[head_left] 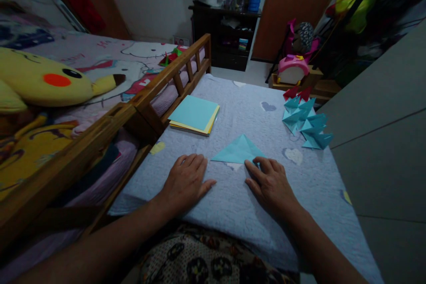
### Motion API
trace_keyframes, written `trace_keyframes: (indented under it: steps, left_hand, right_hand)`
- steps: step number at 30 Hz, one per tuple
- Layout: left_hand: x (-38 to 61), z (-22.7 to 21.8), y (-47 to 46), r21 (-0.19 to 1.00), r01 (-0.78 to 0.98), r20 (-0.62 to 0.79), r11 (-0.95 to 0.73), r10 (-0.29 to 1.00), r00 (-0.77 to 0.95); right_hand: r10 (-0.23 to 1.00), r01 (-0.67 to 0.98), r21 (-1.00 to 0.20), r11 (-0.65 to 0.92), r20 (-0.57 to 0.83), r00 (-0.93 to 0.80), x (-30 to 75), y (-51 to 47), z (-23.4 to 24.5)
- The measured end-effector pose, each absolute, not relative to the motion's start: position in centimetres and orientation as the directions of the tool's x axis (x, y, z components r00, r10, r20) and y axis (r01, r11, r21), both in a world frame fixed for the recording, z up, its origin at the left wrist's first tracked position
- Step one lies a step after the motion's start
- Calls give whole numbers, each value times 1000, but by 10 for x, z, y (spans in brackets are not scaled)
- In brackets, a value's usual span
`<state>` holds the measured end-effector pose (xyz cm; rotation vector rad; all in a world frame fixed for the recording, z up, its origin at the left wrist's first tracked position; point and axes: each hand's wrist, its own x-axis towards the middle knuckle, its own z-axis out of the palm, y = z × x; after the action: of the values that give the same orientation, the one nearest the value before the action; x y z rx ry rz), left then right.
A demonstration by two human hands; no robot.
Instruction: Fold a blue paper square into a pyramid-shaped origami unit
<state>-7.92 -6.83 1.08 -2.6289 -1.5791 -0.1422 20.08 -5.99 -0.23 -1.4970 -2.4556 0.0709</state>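
Note:
A light blue paper folded into a triangle [237,151] lies on the pale blue quilted mattress [233,213] in front of me. My left hand [186,182] rests flat on the quilt just left of the triangle, fingers stretched out and not touching the paper. My right hand [269,182] lies flat at the triangle's right corner, fingertips pressing on its edge. Neither hand holds anything.
A stack of square coloured papers [195,115] sits at the left near a wooden bed rail [146,102]. Several folded blue and red paper pieces [308,122] lie at the right. A yellow plush toy [43,82] is on the bed to the left. A grey wall [382,142] runs along the right.

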Motion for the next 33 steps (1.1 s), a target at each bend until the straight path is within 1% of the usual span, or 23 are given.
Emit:
trace_keyframes:
  steps: [4,6,8,11,16,20,29,33]
  left_hand:
    - [-71,16,-59,23,890,159,-456,881,447]
    - [-61,14,-53,32,840,185,-541,829,527]
    - [-49,10,-49,48,757,160,-651,754,638]
    - [-37,0,-45,63,693,140,-719,694,707]
    - [-40,-3,-46,70,692,115,-718,695,709]
    - [-49,1,-49,74,729,107,-681,732,673]
    - [-67,-4,-54,29,796,130,-604,792,597]
    - [-74,-2,-57,17,807,105,-591,803,586]
  right_hand:
    - [880,872,-162,463,206,-429,200,-60,-2]
    - [883,878,-149,456,196,-425,199,-61,-2]
    - [885,881,-132,453,184,-428,197,-62,-1]
    - [884,883,-105,457,166,-438,194,-62,-1]
    - [896,892,-120,436,155,-417,196,-62,1]
    - [910,908,-126,400,170,-377,213,-64,2]
    - [917,930,-35,365,188,-353,254,-79,-3]
    - [920,937,-12,348,199,-339,263,-82,-4]
